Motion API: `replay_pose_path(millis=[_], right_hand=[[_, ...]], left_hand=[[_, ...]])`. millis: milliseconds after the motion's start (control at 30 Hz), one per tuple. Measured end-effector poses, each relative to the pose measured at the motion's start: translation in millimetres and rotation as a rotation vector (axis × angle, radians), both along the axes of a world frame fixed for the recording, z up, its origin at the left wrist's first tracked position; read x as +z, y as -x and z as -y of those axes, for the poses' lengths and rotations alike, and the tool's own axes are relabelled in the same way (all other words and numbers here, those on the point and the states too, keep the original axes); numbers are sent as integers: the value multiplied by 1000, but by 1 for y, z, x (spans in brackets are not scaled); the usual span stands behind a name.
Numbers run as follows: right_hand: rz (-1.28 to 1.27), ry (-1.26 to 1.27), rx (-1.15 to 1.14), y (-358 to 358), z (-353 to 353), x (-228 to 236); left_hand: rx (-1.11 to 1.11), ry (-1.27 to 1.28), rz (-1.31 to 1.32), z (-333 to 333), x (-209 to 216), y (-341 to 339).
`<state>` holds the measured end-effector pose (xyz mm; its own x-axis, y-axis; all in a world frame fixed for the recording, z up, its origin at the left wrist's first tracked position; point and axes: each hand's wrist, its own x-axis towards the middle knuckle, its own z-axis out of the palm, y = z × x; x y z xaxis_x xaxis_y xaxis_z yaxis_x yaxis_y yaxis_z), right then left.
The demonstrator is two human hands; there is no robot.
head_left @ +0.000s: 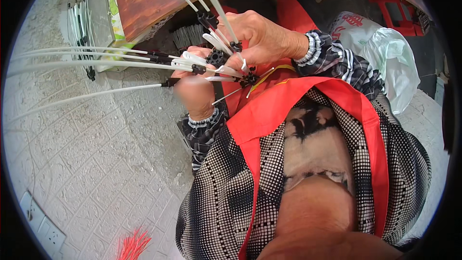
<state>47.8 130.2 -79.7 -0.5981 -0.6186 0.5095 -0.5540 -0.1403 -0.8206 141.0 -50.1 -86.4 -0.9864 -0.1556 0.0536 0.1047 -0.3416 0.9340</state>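
Between my two hands is a frame of long white rods (120, 66) with black plastic joints, much like umbrella ribs. The rods fan out to the left and upward. A round black notched hub (217, 58) sits in the middle among short white pieces. My left hand (195, 97) is closed around the rod joints on the left, its fingers partly covered by them. Over the upper right side, my right hand (264, 38) pinches a rod near a small black joint (236, 46). Just below its fingertips a black clustered end piece (249, 79) with thin rods hangs over the red apron (284, 108).
A wooden tabletop (159, 0) curves across the far side. Bundled white and black rods (82, 33) stand at the left; more rods (187, 36) lie under the table. To the right are a white plastic bag (397, 62) and a red plastic stool (397, 14). Red bristles (134, 245) show below.
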Motion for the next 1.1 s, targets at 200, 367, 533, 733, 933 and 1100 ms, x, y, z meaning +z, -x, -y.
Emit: replay_pose_path(millis=[200, 367, 533, 733, 933, 1100], right_hand=[[-21, 13, -2, 0, 0, -1], [11, 16, -6, 0, 3, -3], [-13, 10, 1, 0, 3, -1], [-50, 5, 11, 1, 3, -2], [9, 3, -45, 0, 2, -4], [-63, -2, -61, 0, 1, -4]], left_hand=[[-75, -56, -4, 4, 5, 1], [-94, 56, -72, 7, 4, 1], [-52, -53, -21, 7, -2, 0], [-44, -128, -6, 4, 0, -1], [-35, -128, 41, 1, 2, -2], [-63, -145, -28, -2, 2, -2]])
